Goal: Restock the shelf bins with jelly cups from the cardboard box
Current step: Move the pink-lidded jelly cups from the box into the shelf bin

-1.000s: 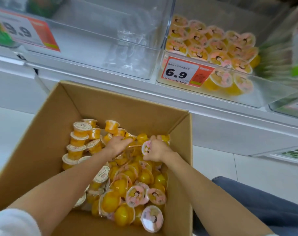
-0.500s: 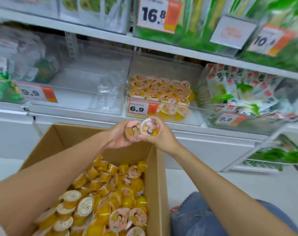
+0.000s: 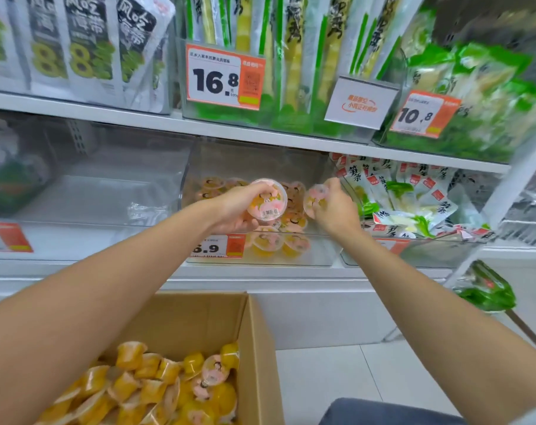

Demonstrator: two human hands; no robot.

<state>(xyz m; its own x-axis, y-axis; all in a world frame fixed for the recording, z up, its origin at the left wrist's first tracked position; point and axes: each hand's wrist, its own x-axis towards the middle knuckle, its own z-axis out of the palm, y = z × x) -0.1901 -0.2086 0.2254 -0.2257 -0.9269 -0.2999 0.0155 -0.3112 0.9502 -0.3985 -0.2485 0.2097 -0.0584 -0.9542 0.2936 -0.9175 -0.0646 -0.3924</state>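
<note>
My left hand (image 3: pixel 234 210) grips a jelly cup (image 3: pixel 268 202) with a pink lid and a barcode, held over the front of the clear shelf bin (image 3: pixel 260 259). My right hand (image 3: pixel 334 207) holds a second jelly cup (image 3: pixel 314 197) just to the right, also over that bin. Several pink-lidded yellow cups (image 3: pixel 291 242) lie inside the bin behind a 6.9 price tag (image 3: pixel 217 246). Below, the open cardboard box (image 3: pixel 260 348) holds a heap of yellow jelly cups (image 3: pixel 168 391).
An empty clear bin (image 3: pixel 107 197) stands left of the jelly bin. A bin of red-and-white snack packs (image 3: pixel 414 197) sits to the right. The upper shelf (image 3: pixel 230 130) carries green packets and price tags. White floor tiles (image 3: pixel 337 378) lie right of the box.
Both hands have risen from the box with a cup each and reached forward over the jelly bin. The view has tilted up toward the shelves.
</note>
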